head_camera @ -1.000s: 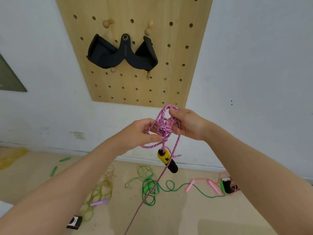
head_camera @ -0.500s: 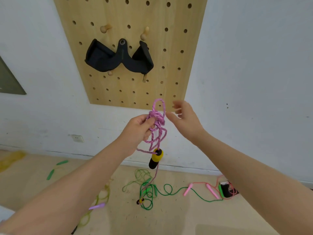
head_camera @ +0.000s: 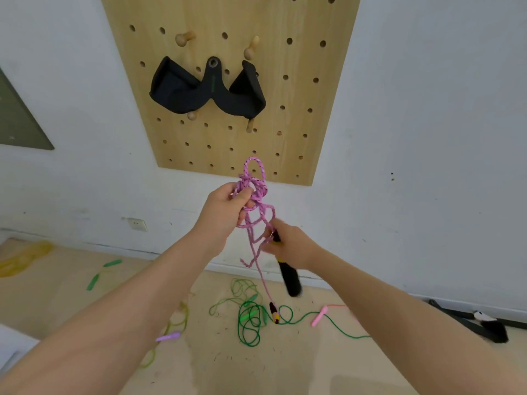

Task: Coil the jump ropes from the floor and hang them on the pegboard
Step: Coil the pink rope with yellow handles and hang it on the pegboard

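The wall (head_camera: 427, 109) is white, with a socket (head_camera: 137, 224) low on it and a dark panel (head_camera: 17, 124) at the left edge. The floor (head_camera: 57, 303) is pale wood. The pegboard (head_camera: 299, 132) hangs on the wall, light wood with rows of holes and a few pegs (head_camera: 184, 39). A black strap (head_camera: 205, 94) hangs on the board, draped over two lower pegs.

On the floor lie loose ropes: a green rope (head_camera: 251, 323) in loops below the hands, its tail running right; a yellow rope (head_camera: 20, 258) bunched at far left; a yellow-green rope (head_camera: 182, 317) by the left forearm, with a purple handle (head_camera: 168, 336) near it. Two green handles (head_camera: 104, 273) lie apart on the left, a pink handle (head_camera: 319, 316) just beside the green tail. A black object (head_camera: 484, 326) lies at the wall on the right.

The pink rope (head_camera: 255, 195) is held up in front of the board's lower edge, coiled and knotted, one small loop standing above the knot. The left hand (head_camera: 225, 209) is the grip on that bundle, fingers curled round it. Strands hang down to the right hand (head_camera: 291, 243), which grasps the black-and-yellow handle (head_camera: 289, 276), blurred, pointing down. One strand drops further to a second handle (head_camera: 274, 312) hanging low above the green loops
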Motion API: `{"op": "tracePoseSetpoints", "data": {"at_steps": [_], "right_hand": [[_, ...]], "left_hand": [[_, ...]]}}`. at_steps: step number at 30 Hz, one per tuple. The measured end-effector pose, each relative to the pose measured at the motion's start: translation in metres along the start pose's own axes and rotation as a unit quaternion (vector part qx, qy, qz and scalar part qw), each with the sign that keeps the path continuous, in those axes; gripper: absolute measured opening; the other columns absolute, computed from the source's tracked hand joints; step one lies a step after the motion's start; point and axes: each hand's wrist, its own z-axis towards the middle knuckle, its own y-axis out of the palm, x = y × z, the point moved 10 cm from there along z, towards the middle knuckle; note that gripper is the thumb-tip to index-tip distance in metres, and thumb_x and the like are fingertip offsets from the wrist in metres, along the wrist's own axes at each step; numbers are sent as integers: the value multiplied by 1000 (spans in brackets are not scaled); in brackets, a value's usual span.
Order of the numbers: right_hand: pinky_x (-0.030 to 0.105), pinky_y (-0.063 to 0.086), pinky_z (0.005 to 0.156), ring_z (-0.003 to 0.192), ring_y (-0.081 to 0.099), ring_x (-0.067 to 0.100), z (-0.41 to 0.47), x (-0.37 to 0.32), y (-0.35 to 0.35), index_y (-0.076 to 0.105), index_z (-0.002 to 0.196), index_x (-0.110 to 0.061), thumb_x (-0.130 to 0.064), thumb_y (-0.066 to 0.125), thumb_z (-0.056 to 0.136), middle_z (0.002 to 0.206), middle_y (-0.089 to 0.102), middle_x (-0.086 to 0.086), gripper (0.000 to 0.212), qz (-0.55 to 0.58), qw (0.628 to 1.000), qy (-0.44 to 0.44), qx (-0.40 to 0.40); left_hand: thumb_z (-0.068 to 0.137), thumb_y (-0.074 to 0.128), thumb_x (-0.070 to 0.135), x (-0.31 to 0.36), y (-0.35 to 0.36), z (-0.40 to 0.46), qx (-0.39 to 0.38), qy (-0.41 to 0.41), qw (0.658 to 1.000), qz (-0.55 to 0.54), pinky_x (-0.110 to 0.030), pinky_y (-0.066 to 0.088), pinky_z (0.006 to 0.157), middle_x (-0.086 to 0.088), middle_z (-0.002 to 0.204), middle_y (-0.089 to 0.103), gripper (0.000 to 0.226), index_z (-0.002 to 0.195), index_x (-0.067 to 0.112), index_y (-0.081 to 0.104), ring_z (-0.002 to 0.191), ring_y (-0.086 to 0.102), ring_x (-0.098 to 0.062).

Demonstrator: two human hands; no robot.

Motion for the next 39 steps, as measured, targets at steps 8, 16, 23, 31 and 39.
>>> {"op": "tracePoseSetpoints", "data": {"at_steps": [8, 16, 23, 31, 39], "right_hand": [[24, 50, 63, 53, 54, 8, 0, -39, -24, 31, 132, -20, -40, 47, 95, 68, 55, -2, 45, 149, 985, -46, 70], [31, 49, 49, 40, 48, 24, 2, -35, -9, 44, 98, -10, -17, 34, 98, 56, 54, 11, 13, 427, 903, 58, -4], [31, 48, 52, 45, 48, 22, 2, -32, -13, 50, 90, -15, -27, 46, 99, 60, 53, 10, 15, 476, 877, 60, -4], [35, 50, 63, 61, 51, 21, -8, -30, -10, 52, 101, -5, -6, 31, 90, 73, 53, 10, 24, 542, 833, 79, -83], [44, 49, 87, 82, 60, 27, -14, -45, -7, 57, 107, -8, -9, 55, 91, 97, 60, 15, 16, 507, 846, 13, -162]], "left_hand": [[86, 62, 29, -8, -17, 2, 58, 20, 993, 105, -30, 46, 73, -2, 75, 65, 14, 79, 18, 68, 76, 56, -25], [83, 60, 40, -2, -14, -3, 77, 54, 989, 111, -52, 47, 88, -3, 82, 72, 20, 86, 24, 71, 86, 64, -26], [94, 54, 17, 1, 1, -12, 17, 81, 995, 49, -32, 55, 82, -10, 90, 68, 11, 93, 14, 64, 84, 65, -20], [86, 65, 21, -7, 5, -6, -21, 54, 987, 148, -24, 50, 68, -4, 77, 68, 14, 74, 14, 63, 73, 64, -16], [97, 46, 22, 18, 8, -2, -3, 154, 930, 335, -13, 38, 51, 0, 63, 52, 24, 78, 7, 48, 56, 49, -13]]}}
